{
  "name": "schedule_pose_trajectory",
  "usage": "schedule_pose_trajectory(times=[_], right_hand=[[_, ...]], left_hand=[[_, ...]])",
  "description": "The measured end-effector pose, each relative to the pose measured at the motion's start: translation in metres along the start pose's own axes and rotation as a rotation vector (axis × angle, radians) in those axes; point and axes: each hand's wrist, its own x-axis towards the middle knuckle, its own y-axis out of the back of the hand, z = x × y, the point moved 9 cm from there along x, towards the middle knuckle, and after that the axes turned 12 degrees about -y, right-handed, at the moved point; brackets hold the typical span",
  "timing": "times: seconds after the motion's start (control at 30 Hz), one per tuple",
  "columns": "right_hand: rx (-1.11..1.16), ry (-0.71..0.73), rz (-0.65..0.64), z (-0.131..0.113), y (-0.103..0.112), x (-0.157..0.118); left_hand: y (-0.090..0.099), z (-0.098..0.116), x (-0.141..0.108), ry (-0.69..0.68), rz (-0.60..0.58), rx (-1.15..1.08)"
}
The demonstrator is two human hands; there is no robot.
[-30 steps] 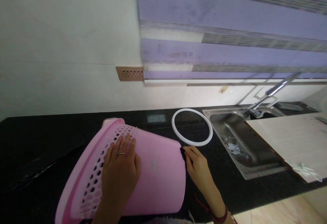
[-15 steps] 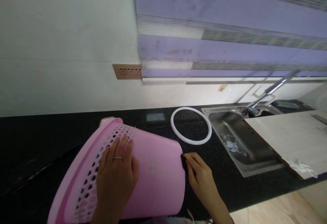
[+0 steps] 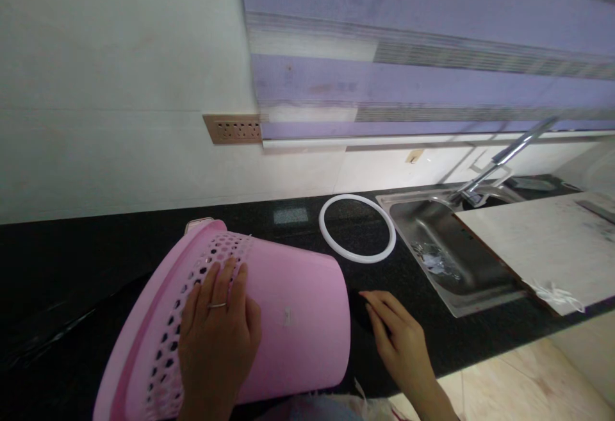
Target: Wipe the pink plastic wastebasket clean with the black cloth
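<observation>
A pink plastic laundry basket (image 3: 312,305) lies on its side on the black countertop, its holed, rimmed end to the left and its base to the right. My left hand (image 3: 218,338) rests flat on the basket's side by the holes, fingers stretched out, a ring on one of them. Just right of the base, apart from it, my right hand (image 3: 396,334) is closed in a pinch. A soft-looking black piece (image 3: 359,309) shows at its fingertips, hard to tell from the dark counter. A white ring (image 3: 356,259) lies flat on the counter behind.
To the right is a steel sink (image 3: 451,313) with a faucet (image 3: 509,155) and clear plastic in it. A pale board (image 3: 552,241) partly covers the sink, with a white cord bundle (image 3: 552,293) on it. Black plastic (image 3: 72,318) lies at left. A socket panel (image 3: 233,129) is on the wall.
My right hand has moved right, away from the basket's base, with the black piece at its fingertips. My left hand stays on the basket. The view has shifted slightly.
</observation>
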Motion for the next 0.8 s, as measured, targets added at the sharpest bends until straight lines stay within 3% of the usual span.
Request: schedule_pose_trajectory(times=[0.13,0.27,0.47,0.63,0.8], right_hand=[[-0.062,-0.040,0.117,0.018,0.012,-0.002],[-0.045,-0.027,0.127,0.018,0.006,-0.002],[0.000,0.022,0.144,-0.011,-0.004,0.000],[-0.020,0.248,0.133,-0.045,-0.025,-0.003],[-0.088,0.226,0.198,-0.022,-0.024,0.006]], left_hand=[[0.004,0.002,-0.002,-0.005,0.024,0.025],[0.004,0.001,0.002,-0.030,0.022,0.026],[0.000,0.005,0.011,-0.026,0.035,0.049],[-0.010,0.015,0.028,0.000,0.031,0.044],[-0.019,0.013,0.042,0.033,-0.010,0.028]])
